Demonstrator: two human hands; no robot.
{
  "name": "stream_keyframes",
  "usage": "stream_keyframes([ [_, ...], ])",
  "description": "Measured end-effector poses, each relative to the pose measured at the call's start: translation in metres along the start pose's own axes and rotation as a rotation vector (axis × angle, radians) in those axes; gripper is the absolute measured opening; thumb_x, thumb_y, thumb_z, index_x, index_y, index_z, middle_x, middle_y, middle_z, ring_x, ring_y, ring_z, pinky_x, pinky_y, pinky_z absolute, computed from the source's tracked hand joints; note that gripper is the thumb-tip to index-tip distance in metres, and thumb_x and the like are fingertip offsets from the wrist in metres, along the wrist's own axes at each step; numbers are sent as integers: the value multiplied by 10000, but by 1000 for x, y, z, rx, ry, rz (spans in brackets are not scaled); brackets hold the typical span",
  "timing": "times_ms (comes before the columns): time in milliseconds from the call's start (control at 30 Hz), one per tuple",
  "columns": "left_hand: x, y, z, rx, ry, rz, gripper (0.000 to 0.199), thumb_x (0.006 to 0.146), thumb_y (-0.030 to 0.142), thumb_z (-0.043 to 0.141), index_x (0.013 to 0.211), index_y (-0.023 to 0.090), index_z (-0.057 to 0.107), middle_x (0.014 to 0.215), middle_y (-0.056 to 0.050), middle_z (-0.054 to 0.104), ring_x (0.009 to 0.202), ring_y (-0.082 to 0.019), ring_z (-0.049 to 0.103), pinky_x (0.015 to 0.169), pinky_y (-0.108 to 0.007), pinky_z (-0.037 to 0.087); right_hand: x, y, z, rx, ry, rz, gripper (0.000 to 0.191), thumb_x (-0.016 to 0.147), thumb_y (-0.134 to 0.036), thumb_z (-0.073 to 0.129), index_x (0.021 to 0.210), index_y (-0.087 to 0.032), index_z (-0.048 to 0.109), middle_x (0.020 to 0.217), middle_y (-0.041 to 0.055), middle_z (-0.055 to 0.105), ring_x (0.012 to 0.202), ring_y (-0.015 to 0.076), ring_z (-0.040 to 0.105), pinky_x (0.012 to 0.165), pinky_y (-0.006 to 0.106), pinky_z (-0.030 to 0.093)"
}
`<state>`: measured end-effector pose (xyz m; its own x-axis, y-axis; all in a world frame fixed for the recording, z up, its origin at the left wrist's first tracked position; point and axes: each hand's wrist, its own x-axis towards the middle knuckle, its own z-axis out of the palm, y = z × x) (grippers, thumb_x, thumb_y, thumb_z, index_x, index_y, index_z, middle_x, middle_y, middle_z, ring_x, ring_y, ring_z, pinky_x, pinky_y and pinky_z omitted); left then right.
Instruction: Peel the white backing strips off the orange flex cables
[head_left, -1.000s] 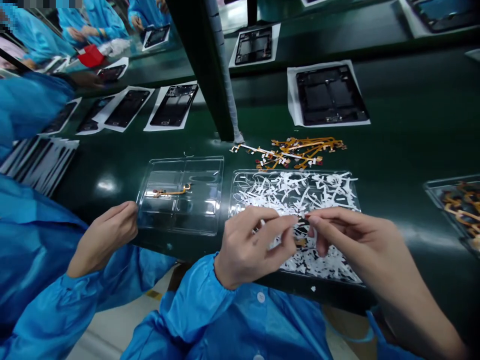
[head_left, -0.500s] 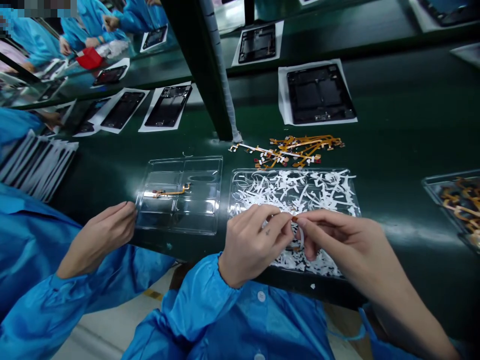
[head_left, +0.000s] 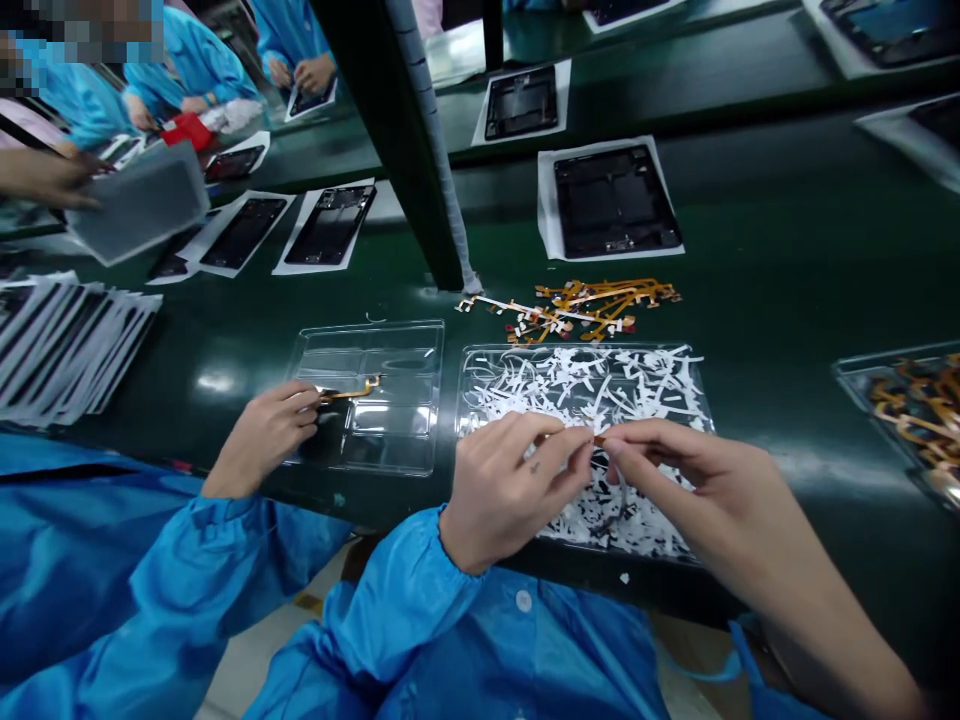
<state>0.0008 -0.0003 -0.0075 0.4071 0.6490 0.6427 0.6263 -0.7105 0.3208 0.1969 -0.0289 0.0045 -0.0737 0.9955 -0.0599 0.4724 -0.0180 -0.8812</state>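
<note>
Above a clear plastic tray (head_left: 466, 400) full of white paper strips (head_left: 600, 385), my left hand (head_left: 517, 485) and my right hand (head_left: 697, 475) meet fingertip to fingertip. Both pinch a small orange-brown flex cable (head_left: 598, 441), most of which my fingers hide. Just behind the tray lies a loose pile of orange flex cables (head_left: 600, 295), some with white or pinkish parts.
A co-worker's hand (head_left: 274, 430) grips a flex cable (head_left: 352, 391) in another clear tray (head_left: 394, 455). Black device frames (head_left: 619, 200) lie on white sheets along the green bench. A dark post (head_left: 397, 150) stands behind. More cables fill a tray (head_left: 862, 385) at right.
My hands stay nearly in place, still pinching the cable. The co-worker's nearer hand has moved right onto the cable in the left tray; a hand with a translucent sheet has appeared at upper left.
</note>
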Motion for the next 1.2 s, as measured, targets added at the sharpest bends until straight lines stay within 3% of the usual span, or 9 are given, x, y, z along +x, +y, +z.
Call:
stream_keyframes([
  [400, -3, -8, 4, 28, -31, -84, 59, 907, 146, 635, 883, 179, 677, 811, -11, 687, 743, -134, 656, 634, -259, 495, 1, 0, 3, -50, -8, -15, 226, 979, -456, 608, 940, -270, 731, 815, -22, 722, 697, 135, 642, 596, 246, 483],
  [467, 0, -13, 2, -87, -103, -211, 86, 919, 149, 619, 904, 176, 699, 865, -23, 691, 751, -127, 650, 641, -253, 508, 1, 1, 0, -83, 20, -28, 227, 974, -458, 613, 923, -269, 728, 837, -15, 721, 716, 141, 641, 608, 254, 481],
  [567, 6, -17, 0, -452, -243, -432, 154, 932, 198, 653, 1061, 185, 738, 1008, -50, 709, 742, -105, 649, 592, -222, 518, 3, 0, -2, -96, 36, -48, 228, 971, -463, 613, 910, -274, 724, 867, -10, 725, 761, 152, 651, 650, 263, 494],
  [633, 11, -17, -2, -628, -281, -500, 152, 935, 215, 671, 1056, 193, 758, 994, -54, 727, 766, -116, 657, 565, -215, 509, 4, -2, -1, -90, 31, -60, 218, 973, -460, 612, 916, -282, 724, 875, -12, 727, 781, 153, 656, 687, 269, 504],
  [733, 15, -16, -5, -671, -231, -498, 98, 929, 185, 677, 923, 187, 775, 892, -47, 741, 793, -138, 658, 571, -226, 497, 4, -3, 1, -50, -8, -56, 171, 950, -457, 654, 985, -306, 727, 903, -14, 726, 810, 155, 668, 691, 266, 513],
  [900, 20, -26, -16, -573, -62, -491, 105, 938, 172, 669, 914, 194, 769, 890, -38, 741, 790, -132, 662, 583, -232, 509, 0, 5, -2, 24, -159, -6, 177, 917, -482, 700, 976, -319, 739, 981, 1, 732, 887, 178, 687, 719, 279, 540],
  [1033, 20, -31, -20, -479, 17, -488, 113, 956, 171, 657, 940, 208, 762, 929, -30, 720, 815, -120, 658, 599, -219, 518, 0, 13, -4, 44, -173, 16, 169, 917, -476, 706, 932, -314, 752, 987, 9, 741, 906, 191, 689, 742, 294, 538],
  [1133, 15, -23, -19, -350, 103, -436, 128, 947, 167, 678, 1039, 213, 753, 980, -28, 665, 755, -92, 615, 617, -218, 525, 3, 12, -3, 55, -155, -7, 140, 925, -447, 706, 956, -321, 758, 990, 5, 743, 908, 191, 685, 766, 302, 534],
  [1200, 11, -13, -18, -346, 45, -368, 125, 933, 203, 713, 1053, 202, 750, 965, -29, 654, 740, -91, 614, 630, -223, 539, 3, 9, -2, 70, -138, -34, 126, 932, -424, 704, 988, -329, 765, 982, 2, 743, 895, 185, 683, 759, 299, 535],
])
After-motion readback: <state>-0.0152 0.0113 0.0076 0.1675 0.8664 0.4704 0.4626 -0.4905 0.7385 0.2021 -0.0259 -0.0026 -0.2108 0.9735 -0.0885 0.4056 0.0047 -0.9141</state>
